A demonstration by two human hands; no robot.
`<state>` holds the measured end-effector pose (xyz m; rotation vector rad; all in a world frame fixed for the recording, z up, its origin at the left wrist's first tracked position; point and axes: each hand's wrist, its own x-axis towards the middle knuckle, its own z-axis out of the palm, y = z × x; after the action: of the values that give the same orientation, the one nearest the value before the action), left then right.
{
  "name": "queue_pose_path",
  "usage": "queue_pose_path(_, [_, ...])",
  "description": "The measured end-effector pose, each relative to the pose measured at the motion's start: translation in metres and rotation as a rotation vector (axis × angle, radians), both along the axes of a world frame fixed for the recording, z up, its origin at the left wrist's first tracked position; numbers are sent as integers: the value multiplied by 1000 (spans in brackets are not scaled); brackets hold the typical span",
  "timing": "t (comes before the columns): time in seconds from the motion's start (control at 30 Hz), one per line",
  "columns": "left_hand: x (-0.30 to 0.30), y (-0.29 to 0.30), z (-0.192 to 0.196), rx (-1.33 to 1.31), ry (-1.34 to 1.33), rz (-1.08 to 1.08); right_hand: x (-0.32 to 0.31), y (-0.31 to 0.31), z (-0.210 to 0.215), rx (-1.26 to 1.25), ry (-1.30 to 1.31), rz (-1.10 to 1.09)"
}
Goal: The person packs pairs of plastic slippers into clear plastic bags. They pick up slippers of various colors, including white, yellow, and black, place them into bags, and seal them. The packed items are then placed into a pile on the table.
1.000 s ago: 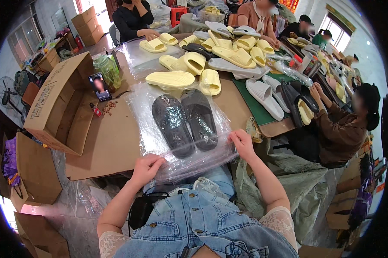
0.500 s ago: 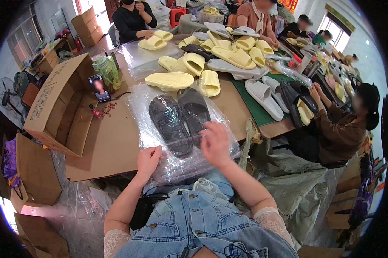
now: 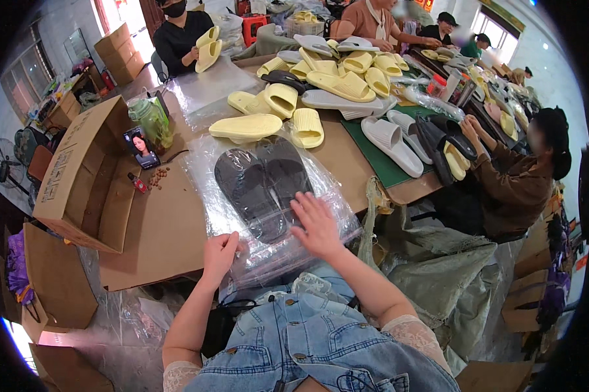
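Note:
A pair of dark grey slippers (image 3: 258, 183) lies side by side inside a clear plastic bag (image 3: 209, 163) on the brown table. My right hand (image 3: 317, 225) rests flat on the bag over the near end of the right slipper, fingers spread. At the near edge of the bag, beside the left slipper's heel, my left hand (image 3: 220, 251) pinches the plastic. Pale yellow slippers (image 3: 245, 127) lie just beyond the bag.
An open cardboard box (image 3: 79, 176) stands at the left with a phone (image 3: 141, 149) and a green bottle (image 3: 152, 121) beside it. Several yellow, white and black slippers cover the far table. Other people sit at the right (image 3: 516, 183) and the far side (image 3: 183, 36).
My right hand has come from the bag's right edge inward onto the near end of the slippers. My left hand has stayed at the bag's near edge.

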<state>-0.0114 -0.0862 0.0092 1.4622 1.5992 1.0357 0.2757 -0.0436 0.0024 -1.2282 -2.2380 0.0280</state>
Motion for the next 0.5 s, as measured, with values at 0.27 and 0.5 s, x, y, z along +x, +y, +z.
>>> queue_pose_path(0.27, [-1,0,-1,-43,3,11,35,3,-7,-88,179,-117])
queue_pose_path(0.5, [7,-4,11,-6,42,37,0,14,34,130,257,-107])
